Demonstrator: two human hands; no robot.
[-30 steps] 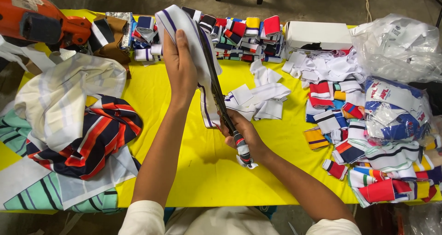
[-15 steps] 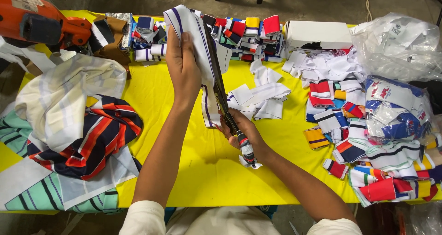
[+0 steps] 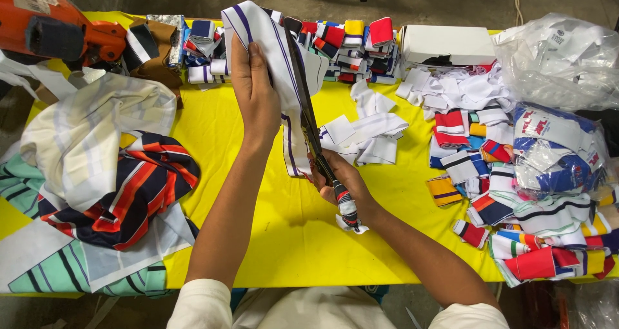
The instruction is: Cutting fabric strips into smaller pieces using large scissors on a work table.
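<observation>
Right now the person holds a long white fabric strip with thin purple stripes (image 3: 274, 65) up above the middle of the yellow table (image 3: 284, 239). Its long axis runs from the far edge toward the near edge, almost straight away from the body. The left hand (image 3: 256, 97) is closed on the far, upper part of the strip, fingers flat on the cloth. The right hand (image 3: 342, 184) is nearer to the body and is clamped around the cloth-wrapped handles of dark metal scissors (image 3: 308, 126), whose blades lie along the right side of the strip and point to the far edge. The two hands are apart, one at each end of the strip.

At the far edge, right of the strip, a plain white rectangular cardboard box (image 3: 448, 43) lies flat. At the far right corner a crumpled clear plastic bag with white cloth inside (image 3: 558, 61) rests, and a smaller clear packet with blue, red and white pieces (image 3: 554, 145) lies nearer along the right edge. An orange machine (image 3: 55, 29) sits at the far left corner; its label is too small to tell.
</observation>
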